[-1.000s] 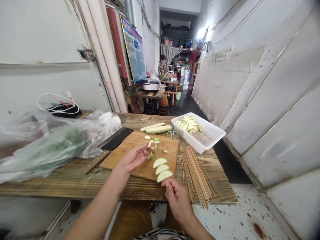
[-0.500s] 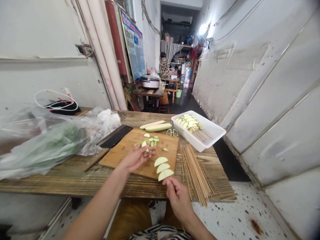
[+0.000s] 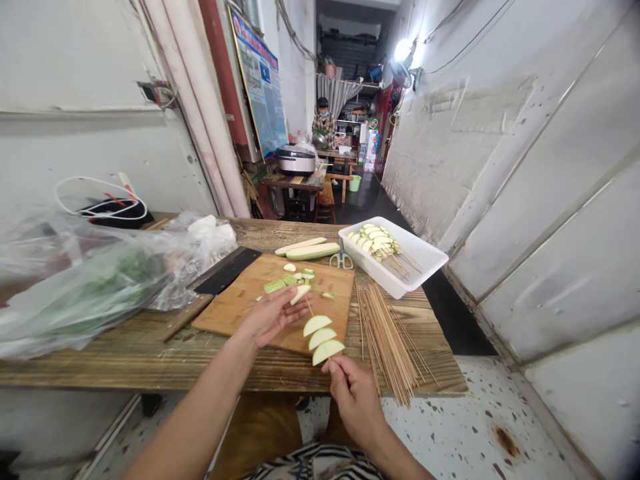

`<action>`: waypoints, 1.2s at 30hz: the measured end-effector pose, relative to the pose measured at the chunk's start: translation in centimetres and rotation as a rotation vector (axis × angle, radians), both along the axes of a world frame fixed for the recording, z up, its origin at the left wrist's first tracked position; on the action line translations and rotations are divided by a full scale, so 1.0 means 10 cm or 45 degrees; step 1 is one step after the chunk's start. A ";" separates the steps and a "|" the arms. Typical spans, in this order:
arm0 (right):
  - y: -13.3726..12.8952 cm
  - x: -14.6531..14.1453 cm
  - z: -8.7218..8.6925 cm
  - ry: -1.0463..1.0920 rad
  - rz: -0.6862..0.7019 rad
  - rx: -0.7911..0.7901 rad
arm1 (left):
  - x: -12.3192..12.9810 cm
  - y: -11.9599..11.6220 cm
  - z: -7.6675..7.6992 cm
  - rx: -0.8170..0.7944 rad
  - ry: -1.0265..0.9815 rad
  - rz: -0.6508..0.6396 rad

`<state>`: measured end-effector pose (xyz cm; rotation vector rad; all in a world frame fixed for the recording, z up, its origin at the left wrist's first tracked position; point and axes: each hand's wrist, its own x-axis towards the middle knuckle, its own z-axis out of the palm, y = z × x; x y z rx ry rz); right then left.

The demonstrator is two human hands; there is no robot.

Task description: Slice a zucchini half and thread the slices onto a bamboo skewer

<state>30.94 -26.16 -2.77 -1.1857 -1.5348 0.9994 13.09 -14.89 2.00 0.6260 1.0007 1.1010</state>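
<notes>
My right hand [image 3: 350, 381] pinches a thin wooden skewer that carries three pale green half-moon slices [image 3: 321, 339]. A single slice [image 3: 300, 294] is between the thumb and fingers of my left hand [image 3: 273, 315], close to the skewer's upper tip. Beneath my left hand is a wooden cutting board [image 3: 230, 308], with several cut green pieces [image 3: 275, 285] on its far part. Two peeled, long halves [image 3: 313, 251] lie beyond the board. Bare skewers [image 3: 393, 340] are piled to its right. A white tray [image 3: 433, 259] holds several filled skewers [image 3: 375, 240].
A cleaver [image 3: 227, 272] rests along the board's left edge, beside plastic bags [image 3: 115, 280] with greens. Green-handled scissors [image 3: 341, 261] lie behind the board. Farther back, a person [image 3: 324, 123] stands at another table, past a cooker [image 3: 295, 160].
My left hand has lifted a slice off the cut pieces and brought it near the skewer tip. My right hand still holds the skewer. The view has shifted slightly.
</notes>
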 end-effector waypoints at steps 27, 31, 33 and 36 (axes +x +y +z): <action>-0.02 -0.01 0.08 -0.164 -0.005 0.036 | -0.01 0.05 -0.01 -0.101 -0.129 0.087; -0.02 0.00 0.07 -0.168 -0.005 0.037 | -0.01 0.03 -0.01 -0.085 -0.109 0.070; -0.01 -0.01 0.07 -0.160 -0.001 0.026 | -0.01 0.02 0.00 -0.077 -0.102 0.066; -0.01 -0.01 0.05 -0.148 0.003 0.012 | 0.00 0.02 0.01 -0.071 -0.082 0.051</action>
